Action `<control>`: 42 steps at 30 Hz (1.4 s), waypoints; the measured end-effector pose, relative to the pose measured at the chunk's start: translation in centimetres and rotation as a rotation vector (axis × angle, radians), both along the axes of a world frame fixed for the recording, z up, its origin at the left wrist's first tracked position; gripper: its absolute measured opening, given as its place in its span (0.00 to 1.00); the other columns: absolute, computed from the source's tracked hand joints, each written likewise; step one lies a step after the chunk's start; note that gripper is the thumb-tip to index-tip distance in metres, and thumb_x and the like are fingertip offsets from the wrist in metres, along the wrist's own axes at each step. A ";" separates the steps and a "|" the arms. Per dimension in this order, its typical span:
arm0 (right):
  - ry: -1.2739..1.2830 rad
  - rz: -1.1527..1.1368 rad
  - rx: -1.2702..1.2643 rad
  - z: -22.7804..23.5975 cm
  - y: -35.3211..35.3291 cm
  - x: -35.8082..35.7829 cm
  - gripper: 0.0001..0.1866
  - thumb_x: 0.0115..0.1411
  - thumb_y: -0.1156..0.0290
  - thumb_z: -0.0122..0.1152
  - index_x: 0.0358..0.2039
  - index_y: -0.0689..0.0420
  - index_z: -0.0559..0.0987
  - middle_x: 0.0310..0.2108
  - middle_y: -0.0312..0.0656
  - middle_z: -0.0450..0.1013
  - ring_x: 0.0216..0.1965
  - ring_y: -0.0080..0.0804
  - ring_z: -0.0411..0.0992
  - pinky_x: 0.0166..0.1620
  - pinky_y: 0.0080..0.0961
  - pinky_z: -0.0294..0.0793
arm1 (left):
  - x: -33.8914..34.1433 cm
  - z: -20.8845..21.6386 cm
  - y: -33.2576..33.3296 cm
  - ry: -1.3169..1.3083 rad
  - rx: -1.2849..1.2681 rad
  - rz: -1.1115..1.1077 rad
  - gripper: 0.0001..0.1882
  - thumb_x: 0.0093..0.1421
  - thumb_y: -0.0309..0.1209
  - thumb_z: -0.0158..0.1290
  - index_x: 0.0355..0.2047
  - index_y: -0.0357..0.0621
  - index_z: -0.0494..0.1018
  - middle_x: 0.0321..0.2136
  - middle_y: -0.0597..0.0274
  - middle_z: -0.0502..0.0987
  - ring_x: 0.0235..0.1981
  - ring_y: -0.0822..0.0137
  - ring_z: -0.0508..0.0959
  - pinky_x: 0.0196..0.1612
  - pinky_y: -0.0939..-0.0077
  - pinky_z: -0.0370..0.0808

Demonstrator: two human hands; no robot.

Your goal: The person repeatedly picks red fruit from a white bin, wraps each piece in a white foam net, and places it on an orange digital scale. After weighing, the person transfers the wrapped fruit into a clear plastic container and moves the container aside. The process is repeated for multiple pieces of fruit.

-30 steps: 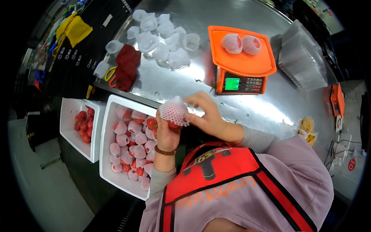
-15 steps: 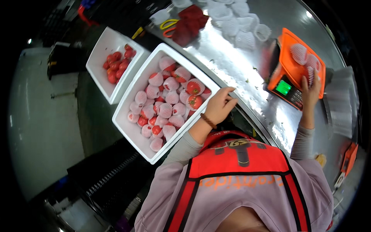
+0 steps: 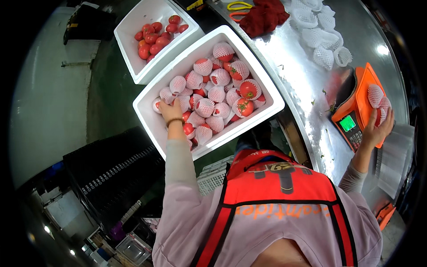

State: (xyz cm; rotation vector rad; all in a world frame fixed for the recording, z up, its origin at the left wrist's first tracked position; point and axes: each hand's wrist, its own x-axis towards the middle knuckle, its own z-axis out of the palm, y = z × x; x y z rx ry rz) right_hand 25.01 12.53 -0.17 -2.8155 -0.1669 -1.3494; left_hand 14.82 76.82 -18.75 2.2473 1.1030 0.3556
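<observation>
My left hand [image 3: 171,111] reaches into the nearer white foam box [image 3: 271,100], its fingers curled onto a net-wrapped tomato [image 3: 166,94] at the left side. Around it lie several red tomatoes in white foam nets, some only partly covered. Over at the right, an orange scale [image 3: 364,84] with a lit green display stands on the metal table. Thumb and fingers of my right hand [image 3: 379,129] close around a netted tomato [image 3: 379,116] at the near end of its pan. Another netted tomato [image 3: 375,95] sits just beyond. My left fingertips are partly hidden.
A second white foam box [image 3: 129,58] holds bare tomatoes [image 3: 155,40]. Empty foam nets [image 3: 322,38] lie on the metal table [image 3: 307,102], near a dark red cloth [image 3: 264,18] and yellow-handled scissors [image 3: 239,6]. Clear plastic bags [image 3: 396,160] hang beside the scale.
My left hand has gone from the table-side rim of the box to the tomatoes at its left side. My right hand stays at the scale. The whole view has shifted.
</observation>
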 end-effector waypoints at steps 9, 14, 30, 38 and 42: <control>0.680 0.502 0.614 -6.6 16.6 -2.3 0.25 0.53 0.75 0.61 0.52 0.62 0.69 0.51 0.48 0.68 0.53 0.40 0.66 0.55 0.30 0.63 | 3.1 -0.2 -3.6 0.512 -0.122 0.411 0.49 0.37 0.47 0.68 0.53 0.33 0.57 0.53 0.35 0.62 0.53 0.43 0.68 0.55 0.58 0.68; 1.003 0.643 0.806 -6.4 22.4 -4.7 0.21 0.52 0.75 0.60 0.49 0.61 0.72 0.46 0.50 0.70 0.49 0.44 0.68 0.53 0.30 0.65 | 0.8 -1.9 -2.6 0.089 -0.386 0.278 0.42 0.42 0.42 0.65 0.53 0.34 0.59 0.51 0.40 0.66 0.52 0.48 0.70 0.52 0.58 0.70; 1.689 0.600 1.997 -1.2 29.1 -2.4 0.32 0.59 0.48 0.55 0.56 0.57 0.66 0.45 0.38 0.69 0.44 0.25 0.68 0.44 0.21 0.69 | 1.6 14.3 -19.7 -0.548 -0.065 -0.922 0.47 0.40 0.23 0.63 0.61 0.39 0.51 0.57 0.47 0.58 0.57 0.53 0.63 0.58 0.62 0.62; 0.857 1.147 0.986 -1.2 26.6 -2.1 0.30 0.57 0.64 0.60 0.57 0.64 0.65 0.55 0.49 0.65 0.56 0.40 0.64 0.58 0.30 0.62 | 2.5 17.6 -22.5 -0.563 -1.442 -0.527 0.41 0.55 0.32 0.58 0.63 0.36 0.47 0.55 0.54 0.61 0.52 0.64 0.68 0.52 0.73 0.70; 0.797 1.124 0.919 -1.2 24.8 -2.0 0.23 0.56 0.70 0.60 0.51 0.64 0.72 0.55 0.53 0.66 0.55 0.45 0.66 0.55 0.32 0.65 | 3.7 16.4 -22.0 -0.523 -1.405 -0.642 0.39 0.52 0.28 0.61 0.60 0.39 0.53 0.51 0.56 0.66 0.51 0.65 0.70 0.53 0.71 0.70</control>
